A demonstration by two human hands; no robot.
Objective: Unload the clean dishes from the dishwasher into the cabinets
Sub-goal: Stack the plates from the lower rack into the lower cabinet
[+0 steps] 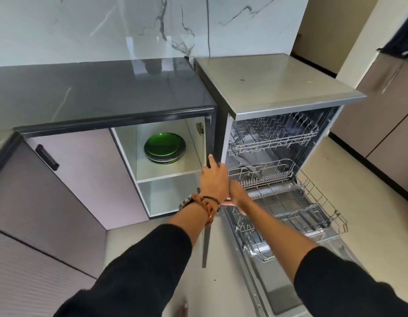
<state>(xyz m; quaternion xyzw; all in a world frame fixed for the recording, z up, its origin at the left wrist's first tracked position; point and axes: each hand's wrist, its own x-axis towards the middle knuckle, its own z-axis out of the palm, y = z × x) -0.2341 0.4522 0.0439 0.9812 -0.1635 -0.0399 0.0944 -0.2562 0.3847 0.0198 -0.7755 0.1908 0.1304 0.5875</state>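
Observation:
The dishwasher (280,88) stands open, its door (278,291) folded down to the floor. Its lower rack (312,209) is pulled out over the door and the upper rack (274,136) sits inside; I see no dishes in either. A stack of green plates (164,147) lies on the upper shelf of the open cabinet (166,172). My left hand (213,177) rests at the top edge of the cabinet door (206,243), which I see edge-on, with a finger stretched upward. My right hand (238,196) lies just behind it over the lower rack's near corner, its fingers partly hidden.
A dark glossy countertop (95,92) runs above the cabinet, with a marble wall behind. A shut cabinet door with a black handle (47,157) is to the left. Tall brown cabinets (386,124) line the right side across a strip of beige floor.

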